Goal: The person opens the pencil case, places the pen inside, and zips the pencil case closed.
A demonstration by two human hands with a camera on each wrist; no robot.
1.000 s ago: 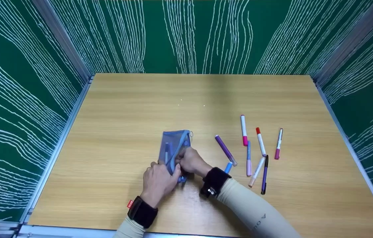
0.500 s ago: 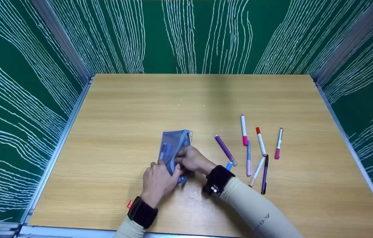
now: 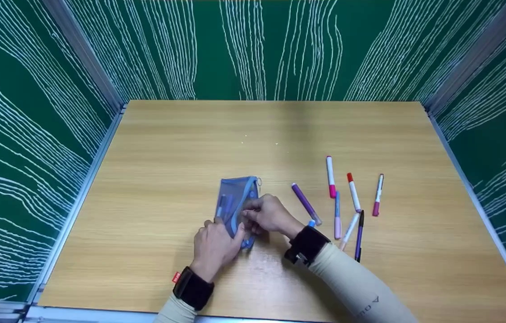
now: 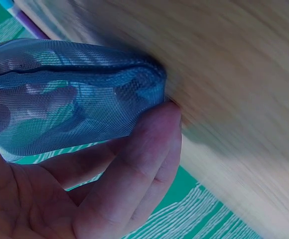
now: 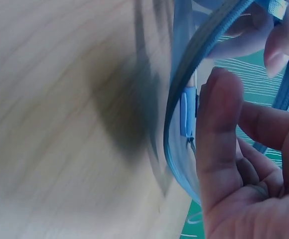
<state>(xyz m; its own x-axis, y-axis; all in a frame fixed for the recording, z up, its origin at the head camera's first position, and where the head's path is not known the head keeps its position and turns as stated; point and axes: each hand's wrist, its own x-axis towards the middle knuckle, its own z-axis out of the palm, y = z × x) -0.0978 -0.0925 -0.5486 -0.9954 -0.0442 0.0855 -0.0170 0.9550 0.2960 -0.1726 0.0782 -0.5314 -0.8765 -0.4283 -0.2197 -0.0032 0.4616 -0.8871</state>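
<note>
Nearest the camera, the left hand [image 3: 215,246] grips the near end of the pouch [image 3: 236,201] — fingers curled round the blue mesh, as the left wrist view confirms [image 4: 134,164]. Just beyond it, the right hand [image 3: 268,214] pinches at the pouch's zip edge; the right wrist view shows fingertips [image 5: 219,124] against the zipper band [image 5: 194,64], though the blur makes it hard to tell whether they hold the slider itself. The pouch lies on the bench [image 3: 167,148], a little left of centre, its near end hidden under both hands. Through the mesh, a pen or two shows faintly — count unclear. Right of the hands, a blue pen [image 3: 311,222] is mostly hidden behind the right wrist. Further right lie loose pens: a purple marker [image 3: 305,203], a pink pen [image 3: 337,215], a white pen [image 3: 348,230], a dark pen [image 3: 359,236] cut off by the sleeve. Beyond them, three more: magenta-tipped [image 3: 330,176], red-capped [image 3: 354,192], and one apart [image 3: 377,194]. Green panels [image 3: 253,49] wall the far side.
</note>
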